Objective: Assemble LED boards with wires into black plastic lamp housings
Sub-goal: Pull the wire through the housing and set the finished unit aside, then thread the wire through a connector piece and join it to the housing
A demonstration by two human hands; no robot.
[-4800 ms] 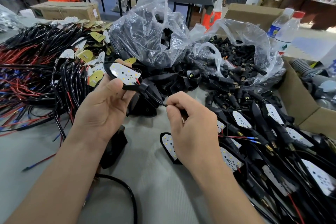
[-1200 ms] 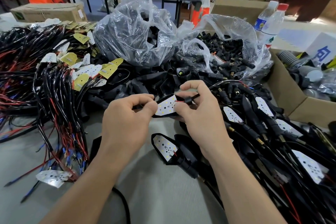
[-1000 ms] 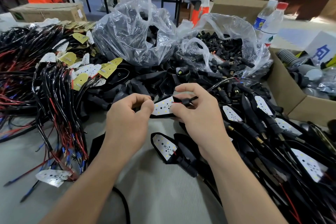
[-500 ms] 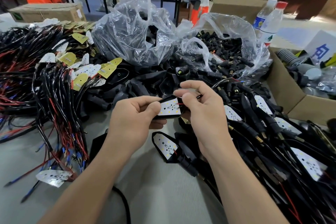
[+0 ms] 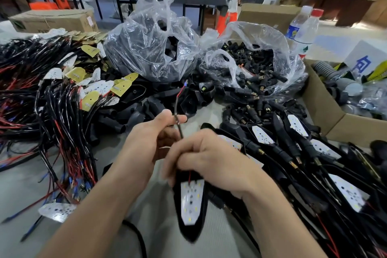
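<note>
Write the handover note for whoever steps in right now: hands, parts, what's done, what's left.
Left-hand grip: pinches the wire, free end pointing up.
Right-hand grip: holds the top of the housing.
Done: the board lies in that housing, LEDs up; finished lamps are piled at right.
Left: probably pull the wire through, add this lamp to that pile, then start on the wired boards at left.
</note>
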